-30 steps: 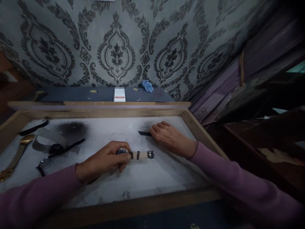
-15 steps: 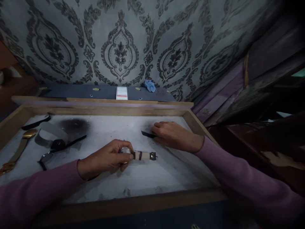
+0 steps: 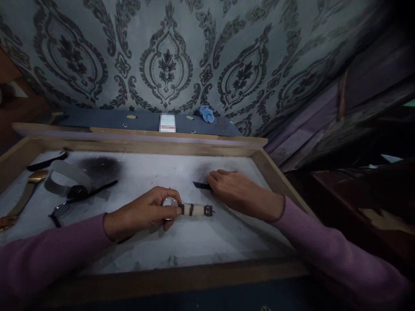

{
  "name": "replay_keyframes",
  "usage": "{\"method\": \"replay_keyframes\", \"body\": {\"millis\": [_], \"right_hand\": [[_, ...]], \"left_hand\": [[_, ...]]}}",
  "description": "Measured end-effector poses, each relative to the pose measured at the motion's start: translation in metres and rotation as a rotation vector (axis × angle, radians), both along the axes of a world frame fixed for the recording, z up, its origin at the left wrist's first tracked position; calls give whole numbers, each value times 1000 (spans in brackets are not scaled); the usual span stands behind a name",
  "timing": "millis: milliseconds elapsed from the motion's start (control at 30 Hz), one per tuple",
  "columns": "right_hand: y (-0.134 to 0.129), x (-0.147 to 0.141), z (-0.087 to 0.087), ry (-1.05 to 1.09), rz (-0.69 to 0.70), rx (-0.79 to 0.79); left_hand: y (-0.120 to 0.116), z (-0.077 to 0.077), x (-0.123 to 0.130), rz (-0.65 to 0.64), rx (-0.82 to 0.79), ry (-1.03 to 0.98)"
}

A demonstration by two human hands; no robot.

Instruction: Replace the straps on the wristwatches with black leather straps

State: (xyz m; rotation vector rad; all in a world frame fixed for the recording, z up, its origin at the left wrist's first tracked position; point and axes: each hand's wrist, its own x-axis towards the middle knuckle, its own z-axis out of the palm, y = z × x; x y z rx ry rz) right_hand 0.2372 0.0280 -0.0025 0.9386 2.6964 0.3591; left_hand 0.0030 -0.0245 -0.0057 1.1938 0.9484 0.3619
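Inside closed left-hand grip [image 3: 151,211], watch [image 3: 187,210].

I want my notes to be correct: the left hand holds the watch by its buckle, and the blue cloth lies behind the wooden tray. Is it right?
Not quite: the head view shows the left hand holding the watch at its round case, with the buckle sticking out free. The blue cloth does lie behind the wooden tray.
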Motion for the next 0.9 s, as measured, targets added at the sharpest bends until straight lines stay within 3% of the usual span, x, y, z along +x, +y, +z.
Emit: {"method": "replay_keyframes", "body": {"millis": [233,500,600,733,800,900], "right_hand": [[-1,-8,11,-22,36,-21],[-1,-11,4,28,-14,9],[-4,-8,7,216,-76,-111],[-15,-10,14,623,-36,-489],[-21,-13,15,675,27,-529],[-27,-17,15,639,114,-461]], "left_hand": [[-1,-1,0,-10,10,-5],[0,1,2,-5,15,43],[1,2,2,-1,-9,40],[1,3,1,-4,7,38],[1,3,1,-11,24,36],[1,4,0,-23,44,42]]}}
